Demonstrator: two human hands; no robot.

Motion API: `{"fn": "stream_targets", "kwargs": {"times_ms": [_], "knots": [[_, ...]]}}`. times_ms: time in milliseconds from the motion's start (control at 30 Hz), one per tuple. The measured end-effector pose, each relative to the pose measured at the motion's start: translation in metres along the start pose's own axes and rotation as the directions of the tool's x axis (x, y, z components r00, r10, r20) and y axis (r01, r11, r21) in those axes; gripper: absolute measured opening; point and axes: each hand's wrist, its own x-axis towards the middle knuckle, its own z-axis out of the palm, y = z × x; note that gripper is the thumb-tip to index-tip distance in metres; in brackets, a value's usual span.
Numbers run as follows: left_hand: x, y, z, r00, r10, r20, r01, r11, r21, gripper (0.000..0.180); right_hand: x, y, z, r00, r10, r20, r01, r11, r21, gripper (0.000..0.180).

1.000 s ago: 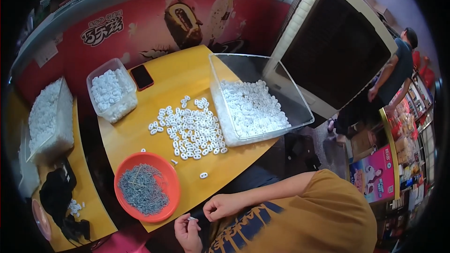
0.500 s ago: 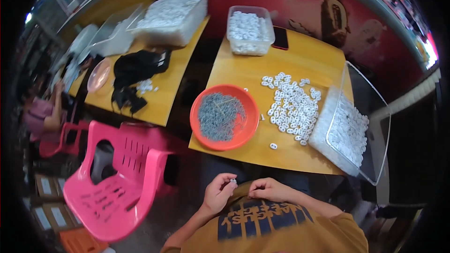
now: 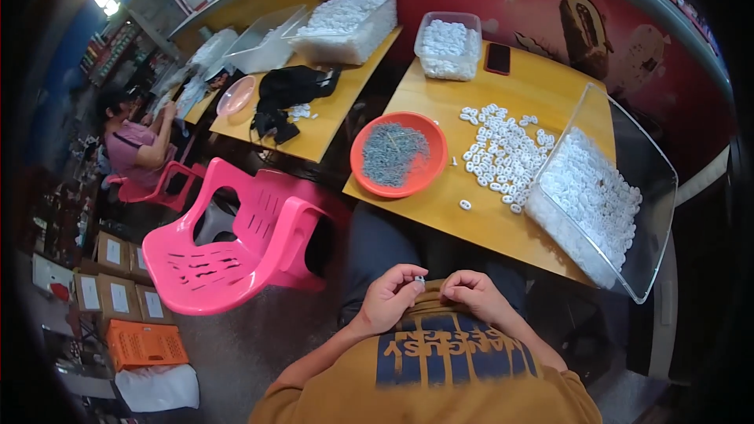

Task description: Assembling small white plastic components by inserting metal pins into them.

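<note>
My left hand (image 3: 390,298) is closed in front of my chest, pinching a small white plastic piece (image 3: 420,279) between thumb and fingertips. Close by on the right, my right hand (image 3: 473,294) has its thumb and fingers pressed together; whatever they hold is too small to make out. Beyond my knees, an orange-red bowl (image 3: 434,173) on the yellow table (image 3: 416,93) contains many thin grey metal pieces like pins or screws. To its right lies a loose spread of white oval pieces (image 3: 503,147), each with two dark holes. One such oval (image 3: 465,205) sits apart near the front edge.
A clear bin (image 3: 667,228) of white pieces tilts at the table's right edge. Farther back are a smaller clear tub (image 3: 448,67) and a phone (image 3: 498,58). A pink chair (image 3: 228,267) stands left, near a second table (image 3: 334,118). A person (image 3: 137,141) sits at far left.
The view has swung, so the tables sit higher and the seated person shows more fully. Both hands stay close together, and the left still pinches the white piece.
</note>
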Motion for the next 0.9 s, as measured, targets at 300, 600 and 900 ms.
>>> {"fn": "stream_targets", "kwargs": {"times_ms": [300, 600, 900], "knots": [[-0.024, -0.013, -0.007, 1.0, 0.02, -0.001, -0.02, 0.999, -0.04, 0.022, -0.001, 0.011, 0.015, 1.0, 0.008, 0.025, -0.007, 1.0, -0.021, 0.005], [-0.042, -0.018, -0.004, 0.995, 0.097, 0.027, -0.092, 0.984, -0.154, 0.02, -0.018, 0.022, 0.021, 0.992, -0.103, -0.067, 0.107, 0.992, 0.067, 0.006], [-0.053, 0.037, -0.016, 0.973, 0.225, -0.058, -0.232, 0.958, -0.169, 0.026, -0.013, -0.024, 0.057, 0.958, -0.275, -0.076, 0.263, 0.955, -0.139, 0.008]]}}
